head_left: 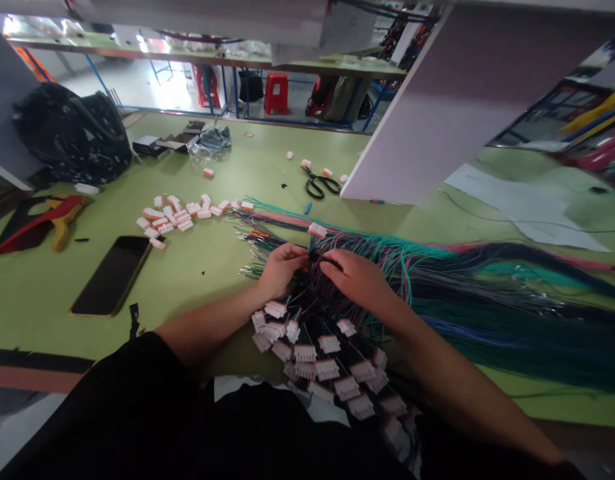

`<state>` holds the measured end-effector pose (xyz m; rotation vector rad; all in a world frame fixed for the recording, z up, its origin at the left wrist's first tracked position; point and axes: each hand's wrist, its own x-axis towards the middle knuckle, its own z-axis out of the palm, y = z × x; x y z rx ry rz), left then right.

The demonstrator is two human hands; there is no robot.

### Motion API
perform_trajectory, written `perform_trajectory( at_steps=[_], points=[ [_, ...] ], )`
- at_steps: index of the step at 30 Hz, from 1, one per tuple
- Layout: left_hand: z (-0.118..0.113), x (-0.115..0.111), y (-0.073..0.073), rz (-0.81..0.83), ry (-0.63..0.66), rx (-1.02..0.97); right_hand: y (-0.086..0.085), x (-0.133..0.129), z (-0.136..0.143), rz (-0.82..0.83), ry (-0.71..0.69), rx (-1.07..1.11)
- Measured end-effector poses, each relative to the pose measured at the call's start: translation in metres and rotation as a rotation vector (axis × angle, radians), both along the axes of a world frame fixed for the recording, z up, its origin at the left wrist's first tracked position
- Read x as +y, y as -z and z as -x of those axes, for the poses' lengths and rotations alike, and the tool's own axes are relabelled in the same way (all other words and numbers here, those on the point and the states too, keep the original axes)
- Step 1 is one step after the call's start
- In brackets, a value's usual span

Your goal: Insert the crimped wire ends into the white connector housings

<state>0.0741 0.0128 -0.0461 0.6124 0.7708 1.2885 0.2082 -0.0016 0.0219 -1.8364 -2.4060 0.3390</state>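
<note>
My left hand [282,270] is closed in a pinch on a wire bundle just below a white connector [317,230]. From the other side, my right hand [356,275] pinches at the same spot, where a small dark piece [314,255], perhaps black tape, sits between the fingertips. Its exact form is too dark to make out. Green, pink and black wires [387,248] spread under and to the right of both hands, with bare metal ends at the left. Below the hands, several white connectors [305,353] on wires hang toward my lap.
Loose white and orange connectors [180,215] lie in a pile at left, near a phone [112,275]. Black scissors [315,183] rest farther back. Red and yellow-handled tool [52,217], dark bag [75,133] at far left. A white upright panel [437,100] stands at right.
</note>
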Motion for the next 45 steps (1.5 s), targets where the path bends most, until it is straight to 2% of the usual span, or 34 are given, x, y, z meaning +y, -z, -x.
perform_trajectory(
  at_steps=[11,19,23,27,29,34,36,41,43,45],
  points=[
    [0.001,-0.007,-0.005,-0.193,-0.003,0.211,0.01,-0.005,0.009,-0.175,0.071,-0.172],
    [0.007,-0.009,-0.015,-0.242,0.128,0.258,0.007,0.0,0.003,-0.123,0.111,-0.082],
    [0.005,-0.009,-0.015,-0.234,0.107,0.279,0.003,0.002,-0.001,-0.076,0.016,-0.075],
    [0.003,-0.006,-0.011,-0.168,0.077,0.207,0.004,0.007,-0.01,-0.04,-0.127,0.118],
    [0.003,-0.004,-0.01,-0.138,0.077,0.174,0.009,0.012,-0.015,-0.021,-0.121,0.291],
    [0.005,-0.003,-0.013,-0.143,0.089,0.14,0.028,0.025,-0.02,0.149,-0.101,0.735],
    [0.004,-0.004,-0.015,-0.133,0.09,0.146,0.033,0.027,-0.019,0.069,-0.12,0.759],
    [0.004,-0.003,-0.016,-0.043,0.11,0.082,0.037,0.028,-0.015,-0.331,-0.211,0.572],
    [0.006,0.0,-0.014,-0.01,0.149,0.056,0.039,0.03,-0.011,-0.388,-0.236,0.571],
    [0.008,0.004,-0.012,0.007,0.2,0.037,0.044,0.033,-0.006,-0.394,-0.255,0.659]
  ],
)
